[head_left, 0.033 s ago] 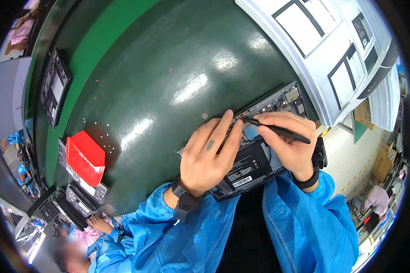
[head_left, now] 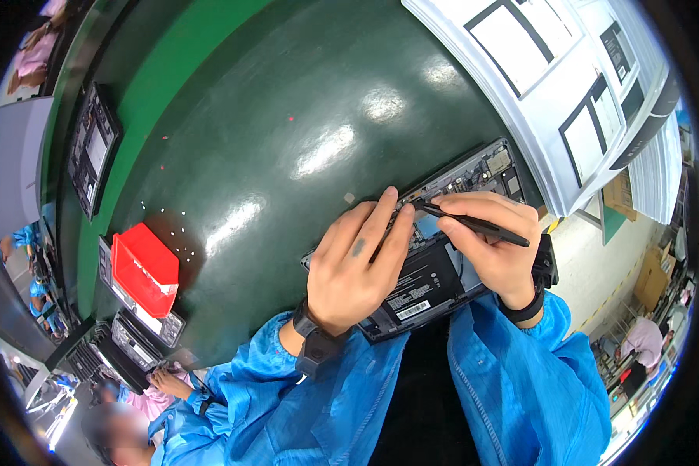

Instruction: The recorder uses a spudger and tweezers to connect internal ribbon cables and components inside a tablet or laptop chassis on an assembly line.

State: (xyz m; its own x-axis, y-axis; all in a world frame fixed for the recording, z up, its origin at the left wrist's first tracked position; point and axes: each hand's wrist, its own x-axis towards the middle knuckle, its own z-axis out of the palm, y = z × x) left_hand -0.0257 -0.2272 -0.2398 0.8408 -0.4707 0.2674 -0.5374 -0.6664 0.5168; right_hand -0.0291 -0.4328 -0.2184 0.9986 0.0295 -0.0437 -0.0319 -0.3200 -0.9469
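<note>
An opened laptop base (head_left: 485, 167) lies tilted at the table's near edge, its circuit board and black battery (head_left: 419, 289) exposed. My left hand (head_left: 357, 260) rests over its left part, open, with fingers stretched across the board and hiding much of it. Black tweezers (head_left: 493, 228) are held in my right hand (head_left: 493, 252), which is closed round them above the laptop's right half. Their tips point left and reach down to the board beside my left fingertips. What lies right under the tips is too small to make out.
A red bin (head_left: 144, 268) stands at the left on another laptop part, with small white bits (head_left: 182, 231) scattered beside it. Another open laptop base (head_left: 95, 151) lies far left. White trays (head_left: 512, 101) are stacked at the right. A co-worker's hand (head_left: 171, 383) shows lower left.
</note>
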